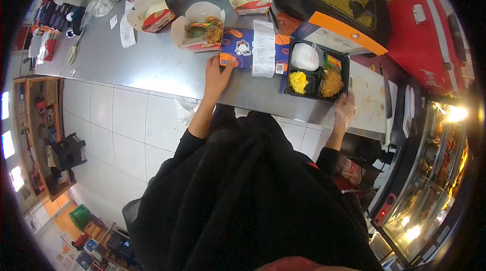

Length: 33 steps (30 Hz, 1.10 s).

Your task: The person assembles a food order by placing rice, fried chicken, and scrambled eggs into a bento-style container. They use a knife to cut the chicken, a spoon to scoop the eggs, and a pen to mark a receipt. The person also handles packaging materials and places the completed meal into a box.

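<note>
My left hand point(219, 74) grips the left end of a blue and orange cardboard sleeve point(235, 60), thumb on top. A long white receipt point(263, 48) lies across the sleeve. Against the sleeve's right end sits a black meal tray point(308, 94); whether part of it is inside the sleeve I cannot tell. In its compartments are wrapped white rice point(305, 57), yellow scrambled food point(298, 82), a breaded fried piece point(332, 83) and a small green and red packet point(332, 63). My right hand point(345, 110), in a clear plastic glove, holds the tray's near right corner, its fingers partly hidden.
Open food boxes point(152, 20) stand along the steel counter point(167, 58), one with fried food and greens point(202, 32). Behind the tray is a black container of yellow-green food point(344, 0). To the right are a stained cutting board point(367, 101), a red cooler box point(422, 38) and a lit display case point(430, 169).
</note>
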{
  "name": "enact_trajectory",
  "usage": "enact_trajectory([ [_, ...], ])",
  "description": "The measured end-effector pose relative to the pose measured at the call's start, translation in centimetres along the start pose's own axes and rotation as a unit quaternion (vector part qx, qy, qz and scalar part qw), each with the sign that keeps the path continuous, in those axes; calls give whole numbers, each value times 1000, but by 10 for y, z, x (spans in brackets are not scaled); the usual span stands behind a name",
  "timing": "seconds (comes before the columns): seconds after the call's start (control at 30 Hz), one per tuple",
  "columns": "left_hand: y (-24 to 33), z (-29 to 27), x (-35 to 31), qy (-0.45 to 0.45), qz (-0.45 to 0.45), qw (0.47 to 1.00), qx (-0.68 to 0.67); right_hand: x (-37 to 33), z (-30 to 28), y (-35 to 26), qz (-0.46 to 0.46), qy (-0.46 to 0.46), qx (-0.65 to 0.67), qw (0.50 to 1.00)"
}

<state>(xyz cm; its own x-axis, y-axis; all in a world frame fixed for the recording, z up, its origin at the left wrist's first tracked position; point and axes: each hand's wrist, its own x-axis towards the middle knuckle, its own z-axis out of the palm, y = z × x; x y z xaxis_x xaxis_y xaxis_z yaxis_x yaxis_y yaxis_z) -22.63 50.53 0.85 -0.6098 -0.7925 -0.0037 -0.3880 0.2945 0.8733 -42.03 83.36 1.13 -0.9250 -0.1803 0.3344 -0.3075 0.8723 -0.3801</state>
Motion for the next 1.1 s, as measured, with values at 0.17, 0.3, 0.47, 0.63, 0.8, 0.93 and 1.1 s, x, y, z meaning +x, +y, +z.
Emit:
enact_trajectory([
  [0.17, -7, -1, 2, -7, 2, 1000, 4, 4, 4, 6, -10, -12, -17, 1000],
  [0.3, -3, -3, 3, -29, -16, 999, 3, 2, 3, 0, 17, -14, -14, 1000],
  [0.47, -4, -2, 3, -22, -5, 1000, 4, 4, 9, 5, -1, 7, -32, 999],
  [0.63, -1, -5, 3, -32, 1, 999, 10, 3, 5, -1, 5, -5, -46, 999],
  [0.8, -2, -1, 2, -12, 5, 1000, -3, 3, 10, 8, 0, 21, -53, 998],
  [0.93, 2, -1, -1, 40, -44, 987, -151, 6, -2, -7, 38, -35, -26, 998],
  [1.1, 13, 0, 15, 260, 95, 961, 1, 3, -3, -13, 46, 14, -26, 998],
])
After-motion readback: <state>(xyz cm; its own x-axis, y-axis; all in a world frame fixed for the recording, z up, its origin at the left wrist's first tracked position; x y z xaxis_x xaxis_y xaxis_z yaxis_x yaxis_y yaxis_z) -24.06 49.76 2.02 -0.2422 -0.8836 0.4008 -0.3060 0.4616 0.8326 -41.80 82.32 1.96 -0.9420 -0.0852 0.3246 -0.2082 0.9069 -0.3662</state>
